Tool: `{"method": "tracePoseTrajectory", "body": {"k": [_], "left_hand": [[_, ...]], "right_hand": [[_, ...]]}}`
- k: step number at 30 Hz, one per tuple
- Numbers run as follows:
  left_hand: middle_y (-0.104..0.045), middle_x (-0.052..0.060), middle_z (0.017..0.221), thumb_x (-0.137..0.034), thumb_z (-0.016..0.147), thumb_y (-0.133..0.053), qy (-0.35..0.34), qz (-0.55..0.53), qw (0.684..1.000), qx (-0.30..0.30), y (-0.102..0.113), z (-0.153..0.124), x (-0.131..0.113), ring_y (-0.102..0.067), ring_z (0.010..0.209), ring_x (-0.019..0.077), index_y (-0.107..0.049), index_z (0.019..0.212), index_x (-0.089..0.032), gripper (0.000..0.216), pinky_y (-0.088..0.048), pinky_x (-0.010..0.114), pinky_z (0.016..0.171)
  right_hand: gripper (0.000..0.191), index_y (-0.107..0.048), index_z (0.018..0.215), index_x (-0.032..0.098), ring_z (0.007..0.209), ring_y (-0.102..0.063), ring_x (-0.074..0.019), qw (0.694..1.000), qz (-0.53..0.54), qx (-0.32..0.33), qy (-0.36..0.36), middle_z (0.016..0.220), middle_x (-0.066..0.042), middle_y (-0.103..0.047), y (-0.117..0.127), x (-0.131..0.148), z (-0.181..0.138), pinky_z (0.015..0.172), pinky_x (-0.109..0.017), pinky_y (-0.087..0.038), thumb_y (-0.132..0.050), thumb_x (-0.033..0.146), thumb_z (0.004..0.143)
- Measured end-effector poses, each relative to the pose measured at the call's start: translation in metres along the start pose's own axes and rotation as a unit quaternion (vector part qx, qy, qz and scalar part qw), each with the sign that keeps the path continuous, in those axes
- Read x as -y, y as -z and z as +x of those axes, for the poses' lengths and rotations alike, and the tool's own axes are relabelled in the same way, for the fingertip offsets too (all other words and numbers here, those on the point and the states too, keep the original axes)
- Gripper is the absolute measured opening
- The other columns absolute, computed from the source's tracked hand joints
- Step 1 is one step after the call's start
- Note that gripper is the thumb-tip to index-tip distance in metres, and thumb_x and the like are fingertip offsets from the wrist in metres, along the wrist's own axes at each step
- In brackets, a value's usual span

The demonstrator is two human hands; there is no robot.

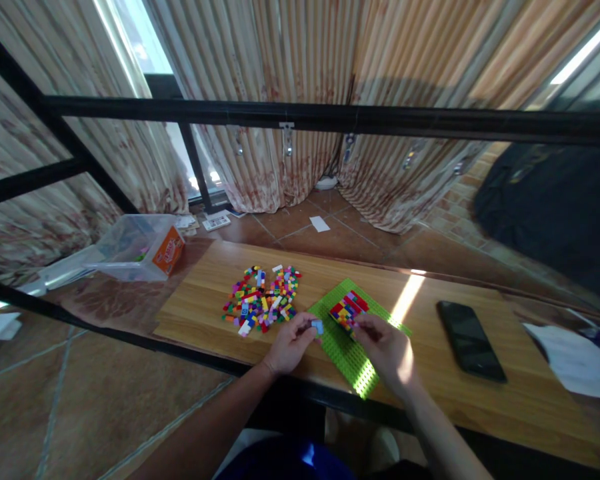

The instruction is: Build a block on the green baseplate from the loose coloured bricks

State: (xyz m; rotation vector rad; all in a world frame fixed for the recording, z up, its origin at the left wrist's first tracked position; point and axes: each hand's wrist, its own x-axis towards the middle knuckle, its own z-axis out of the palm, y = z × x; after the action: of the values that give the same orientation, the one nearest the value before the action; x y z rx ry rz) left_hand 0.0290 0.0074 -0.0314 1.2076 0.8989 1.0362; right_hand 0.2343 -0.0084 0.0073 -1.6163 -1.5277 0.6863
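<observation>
A green baseplate (347, 353) lies on the wooden table (220, 300), with a small block of red, yellow and blue bricks (349, 310) built on its far part. My left hand (293, 345) pinches a small light-blue brick (319, 327) at the plate's left edge. On the plate, just in front of the built block, rests my right hand (387, 350), fingers curled and touching the block. A loose heap of coloured bricks (263, 300) lies left of the plate.
A black phone (470, 340) lies on the table to the right. White paper (575, 360) sits at the far right. A clear plastic box with an orange label (140, 248) stands left of the table. Black metal bars cross in front of curtains behind.
</observation>
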Motion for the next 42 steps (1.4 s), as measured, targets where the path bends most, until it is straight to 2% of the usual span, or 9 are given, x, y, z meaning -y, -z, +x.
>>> {"method": "tracePoseTrajectory", "body": {"k": [3, 6, 13, 21, 27, 32, 42], "left_hand": [[-0.059, 0.002, 0.088, -0.043, 0.085, -0.062, -0.001, 0.008, 1.000, 0.002, 0.000, -0.001, -0.002, -0.058, 0.082, 0.0147, -0.058, 0.100, -0.017, 0.030, -0.054, 0.032, 0.078], [-0.059, 0.002, 0.088, -0.043, 0.084, -0.062, 0.005, 0.006, 1.000, -0.001, -0.001, -0.002, -0.003, -0.058, 0.082, 0.0147, -0.058, 0.099, -0.017, 0.030, -0.053, 0.031, 0.077], [-0.058, 0.001, 0.085, -0.045, 0.085, -0.063, 0.016, 0.020, 1.000, -0.001, -0.001, -0.003, -0.004, -0.057, 0.080, 0.0142, -0.059, 0.100, -0.017, 0.032, -0.054, 0.030, 0.076], [-0.058, 0.002, 0.086, -0.045, 0.083, -0.064, 0.033, 0.014, 0.999, -0.007, -0.001, -0.004, -0.005, -0.057, 0.081, 0.0144, -0.059, 0.100, -0.017, 0.033, -0.055, 0.032, 0.076], [-0.058, 0.001, 0.084, -0.044, 0.085, -0.062, 0.031, 0.017, 0.999, -0.002, -0.002, -0.004, -0.007, -0.057, 0.079, 0.0138, -0.059, 0.101, -0.017, 0.031, -0.054, 0.030, 0.074], [-0.058, 0.001, 0.083, -0.042, 0.086, -0.062, 0.023, 0.021, 1.000, 0.000, -0.003, -0.005, -0.008, -0.058, 0.077, 0.0130, -0.059, 0.100, -0.017, 0.030, -0.052, 0.028, 0.073], [-0.059, 0.001, 0.083, -0.042, 0.086, -0.061, 0.021, 0.024, 0.999, 0.007, -0.003, -0.005, -0.007, -0.058, 0.076, 0.0128, -0.057, 0.100, -0.017, 0.029, -0.052, 0.026, 0.071]], "right_hand": [[0.028, -0.071, 0.093, 0.017, 0.075, -0.071, -0.0209, 0.997, 0.055, -0.033, -0.036, 0.085, -0.008, -0.075, 0.026, -0.009, 0.025, 0.070, -0.033, -0.057, -0.064, 0.039, 0.077], [0.031, -0.073, 0.097, 0.017, 0.080, -0.072, -0.0221, 0.997, 0.045, -0.033, -0.047, 0.089, -0.008, -0.076, 0.037, -0.012, 0.041, 0.076, -0.035, -0.057, -0.064, 0.038, 0.076], [0.027, -0.074, 0.091, 0.020, 0.082, -0.072, -0.0231, 0.998, 0.046, -0.007, -0.029, 0.089, -0.006, -0.077, 0.022, -0.018, 0.043, 0.076, -0.035, -0.058, -0.063, 0.042, 0.079], [0.026, -0.072, 0.093, 0.023, 0.082, -0.071, -0.0209, 0.996, -0.072, -0.016, 0.042, 0.091, -0.004, -0.076, 0.024, -0.022, 0.046, 0.073, -0.032, -0.056, -0.050, 0.038, 0.089], [0.028, -0.073, 0.089, 0.024, 0.091, -0.068, -0.0204, 0.990, -0.078, -0.011, 0.114, 0.098, -0.006, -0.072, 0.016, -0.024, 0.055, 0.085, -0.034, -0.053, -0.049, 0.038, 0.090], [0.032, -0.075, 0.086, 0.024, 0.088, -0.066, -0.0208, 0.987, -0.097, -0.007, 0.132, 0.094, -0.007, -0.070, 0.011, -0.027, 0.064, 0.083, -0.035, -0.053, -0.049, 0.042, 0.090], [0.035, -0.077, 0.092, 0.024, 0.092, -0.065, -0.0219, 0.972, -0.141, 0.019, 0.186, 0.098, -0.008, -0.070, 0.005, -0.033, 0.066, 0.085, -0.036, -0.053, -0.043, 0.033, 0.095]]}}
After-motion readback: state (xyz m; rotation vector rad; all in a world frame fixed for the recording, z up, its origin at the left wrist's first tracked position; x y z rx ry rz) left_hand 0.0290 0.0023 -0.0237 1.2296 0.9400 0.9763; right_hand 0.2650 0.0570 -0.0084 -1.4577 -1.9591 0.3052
